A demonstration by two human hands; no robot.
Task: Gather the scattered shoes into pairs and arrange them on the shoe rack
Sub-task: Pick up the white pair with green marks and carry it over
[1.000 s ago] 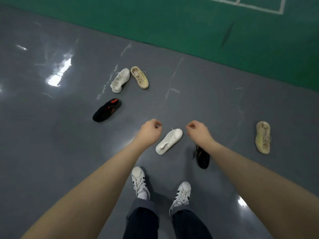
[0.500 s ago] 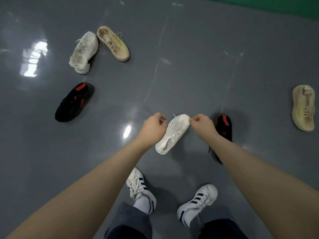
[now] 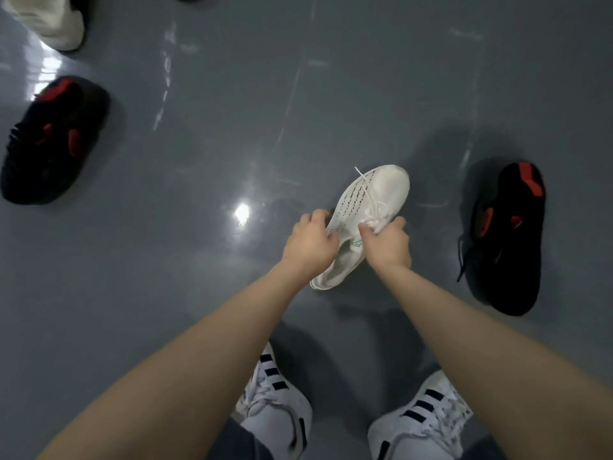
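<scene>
We have bent closer, and our hands, which hovered beside the white shoe (image 3: 371,210) a second ago, now grip it: left hand (image 3: 310,244) curled on its left side, right hand (image 3: 386,242) pinching the laces. The shoe lies on the floor (image 3: 232,127) between the black shoes (image 3: 507,237), so pairing begins.

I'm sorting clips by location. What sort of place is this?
Probably an indoor hall or workshop-like room, though little shows. The glossy grey floor reflects overhead lights, and loose shoes lie on it: a white shoe being handled, and a black-and-red shoe.
</scene>
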